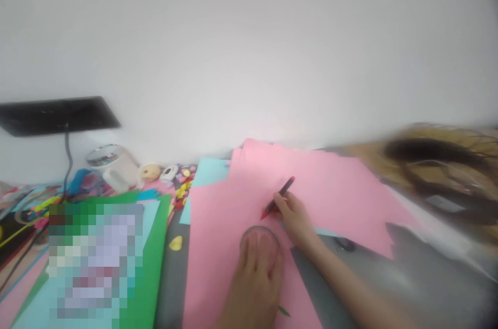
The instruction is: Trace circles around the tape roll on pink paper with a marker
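Observation:
My left hand [257, 266] lies with its fingers stretched out on a round, clear disc-like object with a dark rim [254, 229]. Under it is a sheet of pink paper [213, 246]. Pinched in my right hand [293, 215] is a black marker with red ends [287, 187]. The marker slants down to the left, its red tip close above or at the pink paper, just beyond the round rim. Whether the tip touches cannot be made out. My left hand hides much of the round object.
More pink sheets [334, 183] spread behind and right. Green paper [153, 266], a white mug-like container [120, 168] and small colourful pieces [184, 183] are on the left. A yellow petal-like piece [176, 243] lies on the grey table [346, 287]. A blurred dark bundle [436, 155] is at right.

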`<state>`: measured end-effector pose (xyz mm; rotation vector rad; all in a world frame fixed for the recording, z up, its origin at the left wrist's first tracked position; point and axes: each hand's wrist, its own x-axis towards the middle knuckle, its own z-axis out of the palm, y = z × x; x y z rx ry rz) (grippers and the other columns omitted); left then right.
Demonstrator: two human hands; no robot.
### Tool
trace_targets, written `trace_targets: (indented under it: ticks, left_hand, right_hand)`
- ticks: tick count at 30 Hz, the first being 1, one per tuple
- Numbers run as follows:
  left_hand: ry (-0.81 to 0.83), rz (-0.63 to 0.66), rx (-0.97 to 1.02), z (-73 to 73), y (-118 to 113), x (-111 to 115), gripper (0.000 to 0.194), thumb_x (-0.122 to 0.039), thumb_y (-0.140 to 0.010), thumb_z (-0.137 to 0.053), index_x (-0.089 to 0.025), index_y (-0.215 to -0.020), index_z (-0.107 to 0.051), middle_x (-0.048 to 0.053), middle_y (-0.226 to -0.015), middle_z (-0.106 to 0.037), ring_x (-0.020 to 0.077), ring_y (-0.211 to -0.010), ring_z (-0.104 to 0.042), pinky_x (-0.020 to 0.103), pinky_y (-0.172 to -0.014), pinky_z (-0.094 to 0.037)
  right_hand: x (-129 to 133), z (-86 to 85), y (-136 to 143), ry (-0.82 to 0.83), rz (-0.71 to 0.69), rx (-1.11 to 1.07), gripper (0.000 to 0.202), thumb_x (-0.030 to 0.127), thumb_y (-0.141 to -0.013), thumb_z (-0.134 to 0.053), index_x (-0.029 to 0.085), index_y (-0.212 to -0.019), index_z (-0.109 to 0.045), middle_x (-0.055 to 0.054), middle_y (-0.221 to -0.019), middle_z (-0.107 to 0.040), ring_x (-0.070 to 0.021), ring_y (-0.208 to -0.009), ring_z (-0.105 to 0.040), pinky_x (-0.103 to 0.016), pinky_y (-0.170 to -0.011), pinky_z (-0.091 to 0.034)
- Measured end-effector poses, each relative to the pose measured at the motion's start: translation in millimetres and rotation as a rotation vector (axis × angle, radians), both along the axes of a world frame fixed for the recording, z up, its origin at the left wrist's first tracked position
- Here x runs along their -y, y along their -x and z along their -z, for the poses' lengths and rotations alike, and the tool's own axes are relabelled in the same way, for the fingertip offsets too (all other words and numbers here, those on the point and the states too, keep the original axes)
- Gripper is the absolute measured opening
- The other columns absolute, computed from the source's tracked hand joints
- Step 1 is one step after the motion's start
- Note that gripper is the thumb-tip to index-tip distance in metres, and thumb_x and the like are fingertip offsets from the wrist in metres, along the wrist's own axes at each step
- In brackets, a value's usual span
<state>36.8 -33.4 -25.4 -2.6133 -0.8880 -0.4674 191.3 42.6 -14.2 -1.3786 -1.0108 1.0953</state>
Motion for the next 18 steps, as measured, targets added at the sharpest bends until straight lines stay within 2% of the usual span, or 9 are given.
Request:
trace_targets:
  ticks: [3,9,14,18]
  left_hand:
    - [0.133,0.008,-0.034,-0.8,3,-4,0.052,-0.023,-0.076,-0.046,-0.011,-0.126,-0.043,0.023,-0.124,-0.05,0.0391,-0.118,-0.043,0.056,-0.091,-0.037]
    - [0.232,0.023,-0.001,4.4,8,-8,0.06,-0.026,-0.075,-0.051,-0.014,-0.132,-0.038,0.025,-0.13,-0.044,0.0411,-0.118,-0.041,0.051,-0.085,-0.043]
    - [0.201,-0.022,-0.005,5.9,12,-10,0.06,-0.017,-0.08,-0.049,-0.024,-0.136,-0.031,0.02,-0.133,-0.043,0.0335,-0.12,-0.043,0.042,-0.089,-0.044]
    - [0.17,0.003,-0.01,8.5,12,-11,0.059,-0.017,-0.08,-0.048,-0.021,-0.136,-0.03,0.019,-0.131,-0.046,0.0325,-0.119,-0.044,0.043,-0.09,-0.043]
  right_hand:
    - [3,-4.9,1,-0.022,-0.004,0.059,0.031,0.05,-0.083,-0.049,0.019,-0.081,-0.051,-0.01,-0.082,-0.069,-0.0253,-0.081,-0.065,-0.035,-0.069,-0.05]
    - [4,-6.6,4,-0.098,-0.027,0.122,0.028,0.049,-0.083,-0.048,0.021,-0.082,-0.048,-0.004,-0.068,-0.066,-0.022,-0.067,-0.063,-0.034,-0.067,-0.049]
    - [3,-2.0,7,-0.124,-0.038,0.207,0.026,0.047,-0.082,-0.049,0.021,-0.081,-0.047,-0.003,-0.07,-0.064,-0.0197,-0.066,-0.061,-0.031,-0.061,-0.047]
    - [2,-3.3,11,-0.113,-0.072,0.256,0.023,0.043,-0.082,-0.049,0.02,-0.079,-0.048,-0.003,-0.073,-0.065,-0.0191,-0.068,-0.062,-0.03,-0.061,-0.046]
